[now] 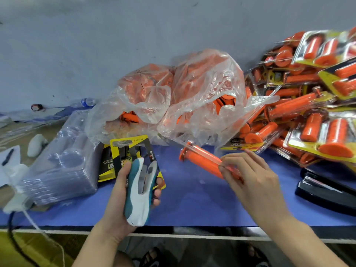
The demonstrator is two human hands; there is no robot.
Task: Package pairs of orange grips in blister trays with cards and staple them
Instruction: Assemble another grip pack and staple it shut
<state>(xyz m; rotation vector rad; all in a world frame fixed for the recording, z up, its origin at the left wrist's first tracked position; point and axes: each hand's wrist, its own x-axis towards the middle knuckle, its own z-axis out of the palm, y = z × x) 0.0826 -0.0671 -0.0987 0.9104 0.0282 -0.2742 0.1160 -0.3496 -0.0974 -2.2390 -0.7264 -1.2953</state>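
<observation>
Fingers (234,160) of my right hand (256,180) pinch the blister pack (200,160), my left hand (113,205) clasps the stapler (137,191); I fear a loose pinch lets it twist, misplacing staples.

The blue-topped table (192,201) bears clear blister trays (57,170), yellow cards (107,166), bagged orange grips (192,89), finished packs (317,116) and a black stapler (327,189).

The black stapler (327,191) at the right edge of the table (192,205) runs out of frame. The orange grip (200,160) is blurred, its near end hidden behind the right hand (256,182), perhaps under clear plastic.
</observation>
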